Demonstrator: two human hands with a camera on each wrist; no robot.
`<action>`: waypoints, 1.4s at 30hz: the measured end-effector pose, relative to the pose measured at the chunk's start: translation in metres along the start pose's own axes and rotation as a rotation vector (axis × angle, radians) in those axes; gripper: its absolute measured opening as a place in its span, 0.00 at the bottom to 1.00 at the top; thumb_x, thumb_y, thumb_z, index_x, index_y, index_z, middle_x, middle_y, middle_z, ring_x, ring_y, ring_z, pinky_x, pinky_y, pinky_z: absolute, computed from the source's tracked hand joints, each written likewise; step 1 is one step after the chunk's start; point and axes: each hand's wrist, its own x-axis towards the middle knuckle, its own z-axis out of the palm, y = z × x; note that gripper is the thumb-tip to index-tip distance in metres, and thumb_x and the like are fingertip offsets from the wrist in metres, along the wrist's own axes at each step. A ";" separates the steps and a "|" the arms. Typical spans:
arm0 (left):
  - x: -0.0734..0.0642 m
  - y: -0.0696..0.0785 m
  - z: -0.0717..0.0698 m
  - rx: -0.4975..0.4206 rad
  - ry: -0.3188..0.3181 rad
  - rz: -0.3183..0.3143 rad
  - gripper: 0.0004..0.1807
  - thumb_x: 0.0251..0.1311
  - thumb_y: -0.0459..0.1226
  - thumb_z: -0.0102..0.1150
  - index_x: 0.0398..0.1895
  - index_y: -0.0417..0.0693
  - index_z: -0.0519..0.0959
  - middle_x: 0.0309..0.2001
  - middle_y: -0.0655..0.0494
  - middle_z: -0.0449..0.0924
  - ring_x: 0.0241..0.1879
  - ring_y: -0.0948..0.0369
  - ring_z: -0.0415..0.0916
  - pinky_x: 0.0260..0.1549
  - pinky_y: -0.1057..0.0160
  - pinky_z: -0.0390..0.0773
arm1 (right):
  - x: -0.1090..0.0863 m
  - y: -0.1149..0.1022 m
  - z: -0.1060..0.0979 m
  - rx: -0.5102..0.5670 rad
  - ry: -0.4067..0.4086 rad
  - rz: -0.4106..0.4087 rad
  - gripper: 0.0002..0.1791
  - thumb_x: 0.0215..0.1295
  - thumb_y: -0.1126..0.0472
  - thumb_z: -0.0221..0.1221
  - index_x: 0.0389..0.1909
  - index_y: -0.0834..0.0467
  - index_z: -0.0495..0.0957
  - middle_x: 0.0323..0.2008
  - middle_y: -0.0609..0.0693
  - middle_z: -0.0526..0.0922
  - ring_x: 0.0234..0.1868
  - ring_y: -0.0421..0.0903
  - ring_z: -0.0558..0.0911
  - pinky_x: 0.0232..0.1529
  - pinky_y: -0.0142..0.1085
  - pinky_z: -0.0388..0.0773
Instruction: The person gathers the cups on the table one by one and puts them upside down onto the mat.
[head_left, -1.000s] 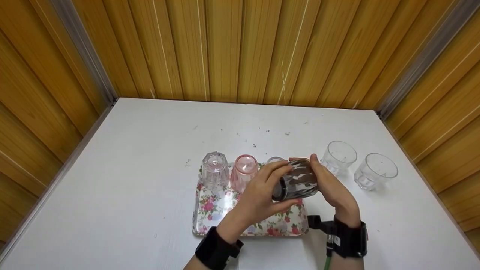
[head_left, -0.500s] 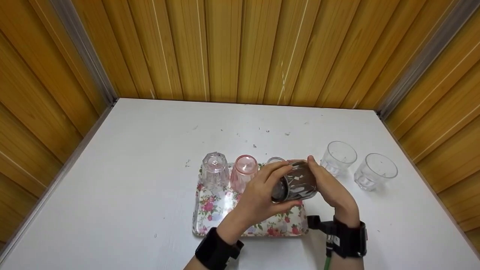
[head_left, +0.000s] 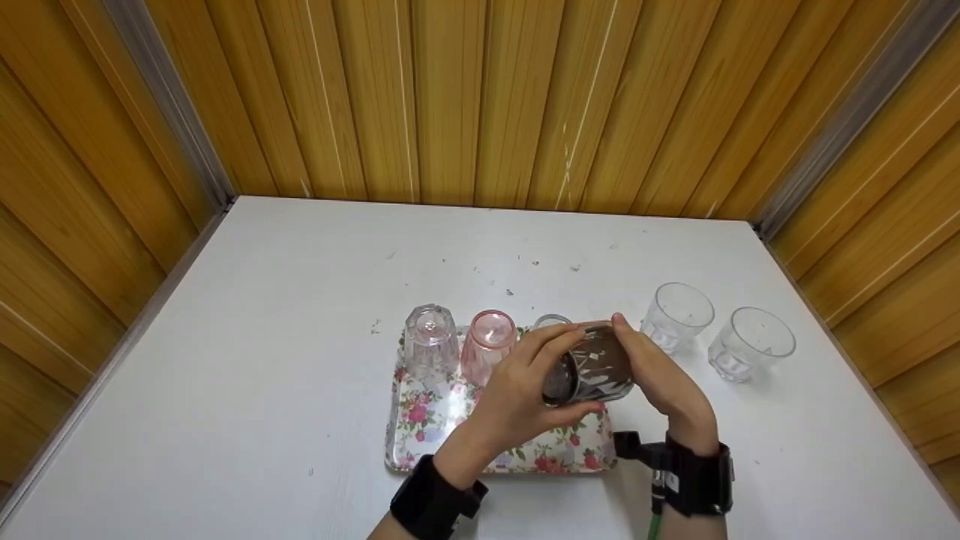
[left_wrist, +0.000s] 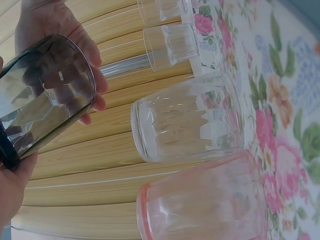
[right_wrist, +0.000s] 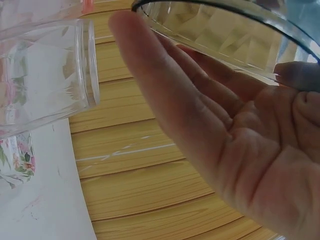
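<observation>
A dark, smoky drinking glass (head_left: 600, 364) lies tilted on its side between both hands, above the floral tray (head_left: 420, 442). My left hand (head_left: 510, 386) grips its base end, fingers over the top and thumb beneath. At the wide mouth end, my right hand (head_left: 664, 367) cups the glass, its fingers bent round the rim; the right wrist view shows the palm and the dark-edged rim. Behind the hands, upside down on the tray, stand a clear glass (head_left: 431, 337), a pink glass (head_left: 489, 345) and another clear glass (left_wrist: 187, 120), mostly hidden in the head view.
Two clear glasses stand upright on the white table (head_left: 225, 360) to the right, the nearer one (head_left: 750, 343) beside the other (head_left: 679, 315). Wood-patterned panels (head_left: 450, 97) rise at the back and both sides. Black straps (head_left: 701, 476) circle the wrists.
The dark glass has turned slightly between the hands, its base now facing a little more toward the head camera. My right hand's upper fingertip has shifted slightly left along the rim.
</observation>
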 end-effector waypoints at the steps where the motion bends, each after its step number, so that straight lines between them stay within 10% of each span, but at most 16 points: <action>1: 0.000 0.000 0.000 -0.002 0.001 -0.001 0.41 0.46 0.53 0.65 0.60 0.42 0.64 0.56 0.50 0.67 0.57 0.59 0.66 0.58 0.68 0.66 | 0.000 0.000 0.000 0.001 -0.005 -0.002 0.34 0.73 0.47 0.24 0.54 0.70 0.68 0.45 0.57 0.76 0.45 0.48 0.77 0.44 0.36 0.76; 42: 0.001 0.002 -0.002 -0.014 0.040 -0.003 0.41 0.45 0.53 0.65 0.61 0.43 0.64 0.54 0.51 0.68 0.55 0.60 0.67 0.56 0.68 0.68 | 0.004 0.003 0.002 -0.096 -0.004 0.033 0.34 0.73 0.48 0.24 0.51 0.69 0.71 0.41 0.55 0.78 0.42 0.49 0.78 0.45 0.36 0.76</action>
